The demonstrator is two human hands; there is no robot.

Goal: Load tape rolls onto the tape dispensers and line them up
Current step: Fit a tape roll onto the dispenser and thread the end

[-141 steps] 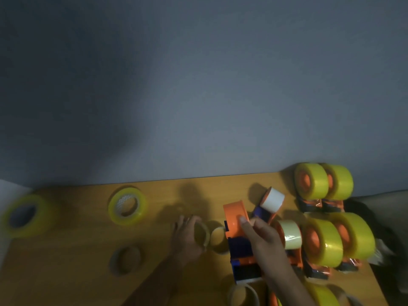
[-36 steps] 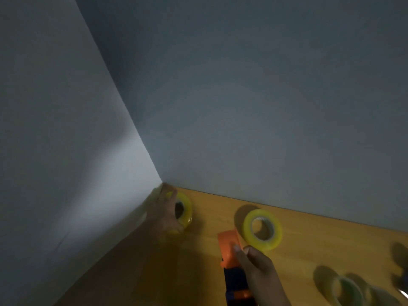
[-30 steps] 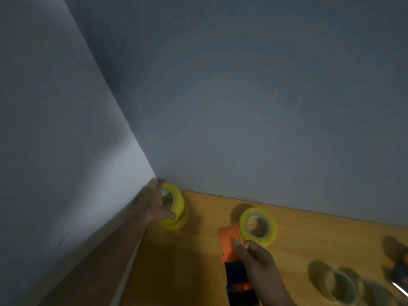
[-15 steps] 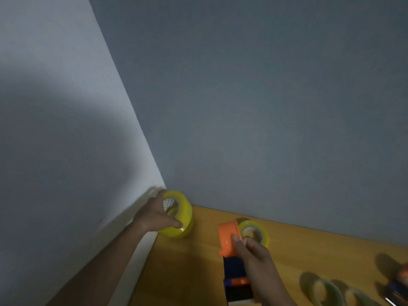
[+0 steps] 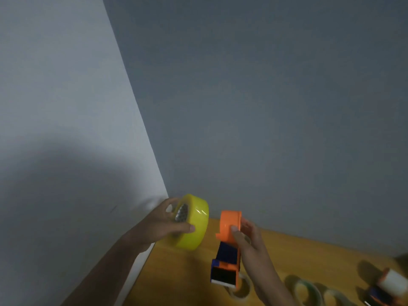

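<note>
My left hand grips a thick yellow tape roll and holds it on edge in the air above the table's far left corner. Just right of it my right hand grips an orange and blue tape dispenser, thumb on its bare orange wheel. The roll and the wheel are a short gap apart. The dispenser's black cutter end points toward me.
The wooden table meets a grey wall behind and a white wall at the left. Pale tape rolls lie flat at the bottom right. One lies under the dispenser. Another dispenser with a white roll sits at the right edge.
My left hand took the yellow roll from the corner, lifted it and carried it right toward the dispenser. My right hand raised the dispenser. The second yellow roll has passed out of sight.
</note>
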